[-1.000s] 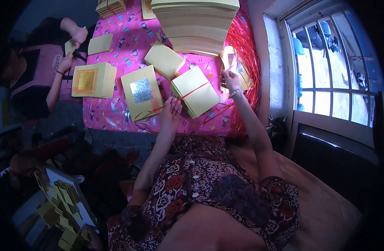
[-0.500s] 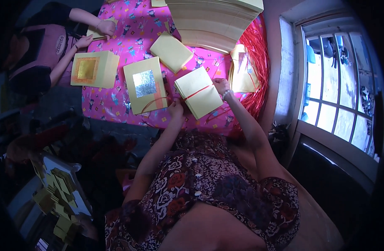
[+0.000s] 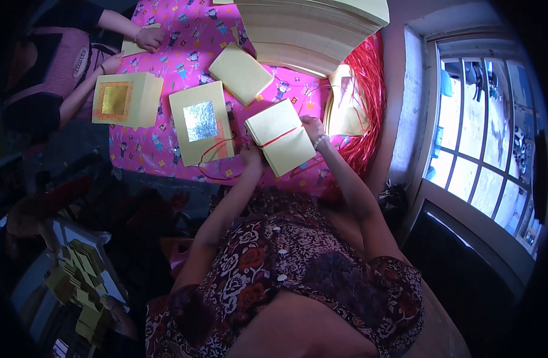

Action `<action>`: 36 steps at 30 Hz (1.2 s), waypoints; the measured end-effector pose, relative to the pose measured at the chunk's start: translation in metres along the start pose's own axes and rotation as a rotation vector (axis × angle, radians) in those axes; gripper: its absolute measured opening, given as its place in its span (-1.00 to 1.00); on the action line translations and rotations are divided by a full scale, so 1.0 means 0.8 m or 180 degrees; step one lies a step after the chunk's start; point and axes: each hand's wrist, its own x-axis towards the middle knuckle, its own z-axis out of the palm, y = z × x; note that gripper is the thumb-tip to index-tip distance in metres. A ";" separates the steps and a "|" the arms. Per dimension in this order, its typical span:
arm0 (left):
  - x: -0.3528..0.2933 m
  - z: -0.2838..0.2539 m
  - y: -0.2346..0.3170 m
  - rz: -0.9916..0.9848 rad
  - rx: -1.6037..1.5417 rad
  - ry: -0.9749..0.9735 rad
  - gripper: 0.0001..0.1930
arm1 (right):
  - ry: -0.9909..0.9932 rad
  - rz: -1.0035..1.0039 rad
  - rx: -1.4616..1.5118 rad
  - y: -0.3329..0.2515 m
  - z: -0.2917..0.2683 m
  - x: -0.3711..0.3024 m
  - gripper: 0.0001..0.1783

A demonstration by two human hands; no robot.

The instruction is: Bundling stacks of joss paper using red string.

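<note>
A stack of pale yellow paper sheets (image 3: pixel 278 152) lies tilted on the table in front of me. One red plastic string (image 3: pixel 283 136) runs across its top from edge to edge. My left hand (image 3: pixel 252 154) is closed at the stack's left edge, where the string goes over the side; loose red ends trail left from there. On the opposite edge my right hand (image 3: pixel 312 128) pinches the string against the stack, its fingertips partly hidden. Left of my left hand lies another yellow stack (image 3: pixel 178 113) with a silver foil square (image 3: pixel 201 121) on top.
The table has a pink patterned cover (image 3: pixel 142 143). A yellow stack (image 3: pixel 241 73) lies behind, a taller one (image 3: pixel 145 101) at left. Large paper piles (image 3: pixel 303 36) stand at the back, with red string bundles (image 3: pixel 372 89) on the right. Another person's hand (image 3: pixel 150 39) works at far left.
My left hand has come in against the stack's left edge. The right hand stays at the opposite edge. The whole view has shifted slightly.
</note>
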 end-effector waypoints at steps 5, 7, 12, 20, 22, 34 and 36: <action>-0.004 0.007 -0.002 -0.0125 -0.0571 -0.0128 -0.65 | -0.0134 -0.0022 0.0570 0.003 -0.007 -0.005 -0.72; -0.012 0.020 0.003 -0.0230 -0.0738 -0.0109 -0.66 | -0.0224 -0.0046 0.0795 0.008 -0.016 -0.004 -0.77; 0.015 0.010 -0.037 0.0349 -0.0365 0.0197 -0.66 | -0.0255 0.0090 0.0932 -0.055 -0.010 -0.045 -0.80; 0.000 0.022 -0.035 0.0911 0.0655 -0.0066 -0.65 | -0.0236 0.0017 0.1028 -0.010 -0.033 -0.032 -0.79; -0.031 0.034 0.004 0.0125 0.0116 -0.0313 -0.66 | -0.0198 -0.0012 0.0887 0.000 -0.036 -0.031 -0.80; -0.041 0.015 0.082 -0.0164 -0.0933 -0.2160 -0.61 | -0.0430 -0.1033 0.2422 -0.061 -0.045 -0.082 -0.87; -0.061 0.014 0.119 0.0667 -0.0536 -0.2233 -0.66 | -0.0340 -0.1173 0.2193 -0.077 -0.055 -0.088 -0.87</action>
